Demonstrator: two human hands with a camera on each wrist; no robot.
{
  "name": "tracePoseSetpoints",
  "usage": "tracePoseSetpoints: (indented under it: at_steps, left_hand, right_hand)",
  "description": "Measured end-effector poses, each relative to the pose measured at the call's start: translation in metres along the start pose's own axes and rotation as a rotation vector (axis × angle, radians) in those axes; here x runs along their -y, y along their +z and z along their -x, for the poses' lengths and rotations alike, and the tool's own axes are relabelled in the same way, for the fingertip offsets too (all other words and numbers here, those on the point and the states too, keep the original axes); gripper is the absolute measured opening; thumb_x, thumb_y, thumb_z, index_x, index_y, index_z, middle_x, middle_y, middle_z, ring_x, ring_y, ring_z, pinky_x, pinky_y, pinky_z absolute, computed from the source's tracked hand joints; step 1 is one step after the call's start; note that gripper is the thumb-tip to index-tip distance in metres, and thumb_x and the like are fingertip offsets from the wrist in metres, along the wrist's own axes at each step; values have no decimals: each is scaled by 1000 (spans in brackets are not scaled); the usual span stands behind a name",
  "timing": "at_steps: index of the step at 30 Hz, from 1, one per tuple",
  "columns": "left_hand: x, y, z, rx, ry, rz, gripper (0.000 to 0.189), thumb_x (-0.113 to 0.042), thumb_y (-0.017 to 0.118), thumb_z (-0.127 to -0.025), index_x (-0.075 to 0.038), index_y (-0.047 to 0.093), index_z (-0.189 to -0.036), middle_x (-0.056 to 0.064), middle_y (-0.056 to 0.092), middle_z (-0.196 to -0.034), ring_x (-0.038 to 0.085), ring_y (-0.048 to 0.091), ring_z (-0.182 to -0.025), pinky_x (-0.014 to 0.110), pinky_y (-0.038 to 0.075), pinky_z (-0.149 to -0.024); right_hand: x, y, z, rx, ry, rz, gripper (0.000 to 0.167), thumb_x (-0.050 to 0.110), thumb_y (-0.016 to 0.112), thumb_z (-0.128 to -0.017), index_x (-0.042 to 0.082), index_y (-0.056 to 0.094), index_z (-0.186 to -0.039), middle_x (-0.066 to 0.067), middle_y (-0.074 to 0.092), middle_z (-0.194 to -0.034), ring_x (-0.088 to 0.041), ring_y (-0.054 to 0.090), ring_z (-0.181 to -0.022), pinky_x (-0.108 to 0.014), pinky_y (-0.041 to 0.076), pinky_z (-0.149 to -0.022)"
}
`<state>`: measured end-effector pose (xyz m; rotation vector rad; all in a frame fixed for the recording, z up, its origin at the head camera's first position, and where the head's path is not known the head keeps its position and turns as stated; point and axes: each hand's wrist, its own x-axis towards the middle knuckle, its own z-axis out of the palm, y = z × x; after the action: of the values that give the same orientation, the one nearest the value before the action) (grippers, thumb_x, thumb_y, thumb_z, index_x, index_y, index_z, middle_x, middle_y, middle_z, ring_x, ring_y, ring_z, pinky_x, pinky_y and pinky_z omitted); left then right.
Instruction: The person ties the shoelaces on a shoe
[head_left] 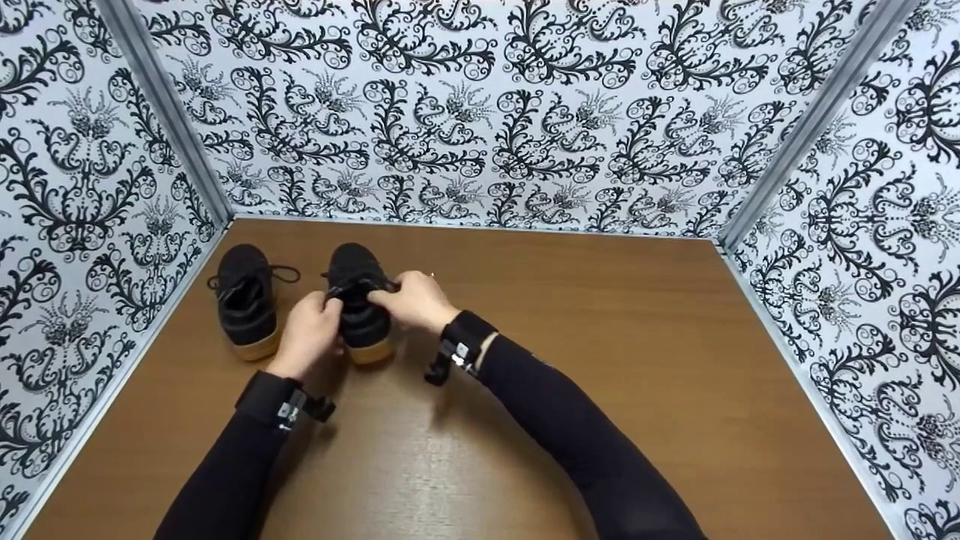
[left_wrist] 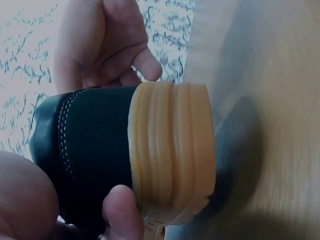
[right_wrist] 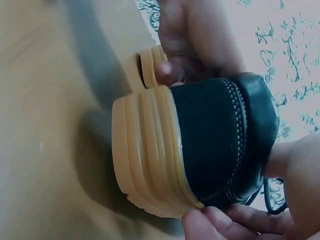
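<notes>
A black sneaker (head_left: 354, 262) with a tan gum sole points its toe toward the back wall, between the two hands. My left hand (head_left: 307, 334) grips its left side near the opening. On the other side my right hand (head_left: 416, 300) holds the collar, thumb at the opening and fingers along the outside. Both wrist views show the stitched black heel (left_wrist: 100, 130) and ridged sole (right_wrist: 145, 145) close up; a shadow beneath suggests the heel is slightly raised. The matching sneaker (head_left: 244, 266) stands to the left, its lace looping out to the right.
The brown wooden tabletop (head_left: 600, 360) stretches right and toward the front. Patterned black-and-white panels (head_left: 465, 112) enclose it at the back and both sides, with grey metal posts (head_left: 795, 135) at the corners. The left sneaker stands near the left panel.
</notes>
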<state>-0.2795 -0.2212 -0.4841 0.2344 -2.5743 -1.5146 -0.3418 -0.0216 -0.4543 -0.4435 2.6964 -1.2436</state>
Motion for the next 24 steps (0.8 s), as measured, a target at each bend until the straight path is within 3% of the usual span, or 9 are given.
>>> tracePoseSetpoints:
  at_steps: [2,5,8,11,14,17,24]
  left_hand:
    - [4,-5,-3,-15,-2,-20,30,-23,43,-112,1,61,-107,19,65,-92,22,66,-58,35,61,-53]
    - [9,-12,-6,-38,-3,-42,32,-23,41,-113,1,61,-107,21,66,-95,29,69,-62,40,63,-56]
    - [12,-18,-9,-88,23,-118,33,-23,41,-112,0,60,-101,23,66,-96,39,72,-76,48,64,-74]
    - [14,-24,-11,-129,42,-185,33,-22,40,-113,0,59,-96,26,65,-97,47,71,-89,55,59,-90]
    - [16,-29,-12,-136,31,-201,34,-22,37,-113,1,58,-98,26,64,-97,47,70,-86,56,58,-89]
    - [19,-32,-13,-146,21,-213,34,-20,36,-112,1,59,-97,28,64,-97,47,70,-81,56,58,-85]
    - [22,-34,-17,-194,46,-292,38,-17,37,-112,8,61,-96,41,66,-113,58,66,-106,66,52,-98]
  right_hand:
    - [1,7,-2,27,12,-80,38,45,80,-102,7,74,-101,-4,73,-86,-26,76,-69,-34,61,-61]
    - [2,15,-3,61,15,-182,41,45,78,-105,4,75,-112,-6,74,-90,-33,79,-76,-40,65,-69]
    - [2,22,-4,98,10,-284,48,42,77,-106,1,73,-132,-12,77,-105,-38,81,-83,-48,67,-80]
    - [1,26,-4,130,-30,-328,54,39,78,-106,2,69,-145,-17,76,-128,-34,82,-88,-48,66,-88]
    - [0,30,-4,170,-81,-340,56,35,80,-105,2,67,-149,-18,72,-141,-31,82,-92,-46,65,-92]
    - [-1,35,-4,215,-129,-348,57,30,82,-103,2,67,-150,-17,72,-141,-31,81,-99,-44,65,-94]
    - [-4,42,-5,232,-239,-174,69,35,80,-100,5,59,-159,-12,68,-152,-18,64,-137,-22,46,-112]
